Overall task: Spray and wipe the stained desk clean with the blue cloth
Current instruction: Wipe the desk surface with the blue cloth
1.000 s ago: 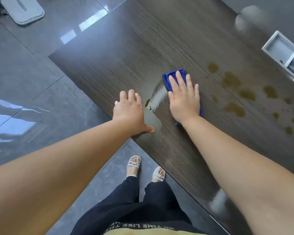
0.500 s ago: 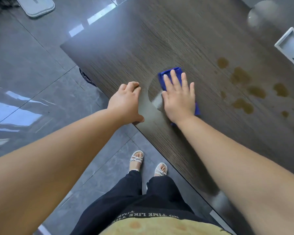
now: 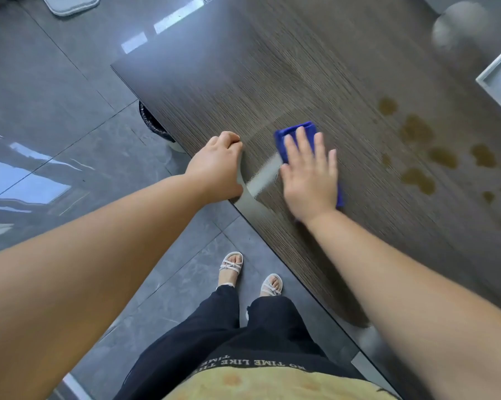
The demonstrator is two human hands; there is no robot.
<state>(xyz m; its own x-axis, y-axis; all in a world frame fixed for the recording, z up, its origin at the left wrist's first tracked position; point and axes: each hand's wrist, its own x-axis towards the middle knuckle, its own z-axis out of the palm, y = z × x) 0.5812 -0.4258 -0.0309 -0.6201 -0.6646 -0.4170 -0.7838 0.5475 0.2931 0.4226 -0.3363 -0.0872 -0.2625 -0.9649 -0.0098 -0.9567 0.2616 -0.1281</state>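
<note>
Black trousers: nearest of all, below both forearms, above a yellow hem with printed lettering.
Sandals: pale, strapped, on the grey floor tiles, nearer than the left hand and just off the desk's edge.
Left hand: rests at the desk's near edge with its fingers curled under in a loose fist; nothing shows in it.
Right hand: just to the right of the left hand, lying flat with straight, slightly spread fingers, pressing down on the cloth.
Blue cloth: folded, flat on the desk under the right hand, showing beyond the fingertips and along the hand's right side.
Wet streak: a pale sheen on the wood between the two hands.
Desk: dark wood grain, reaching away beyond both hands.
Brown stains: a scatter of blotches to the right of the right hand, apart from the cloth.
Bin: dark, partly hidden under the desk, beyond the left hand.
White tray: far right, beyond the stains.
Grey mat: on the floor, farthest beyond the left hand.
</note>
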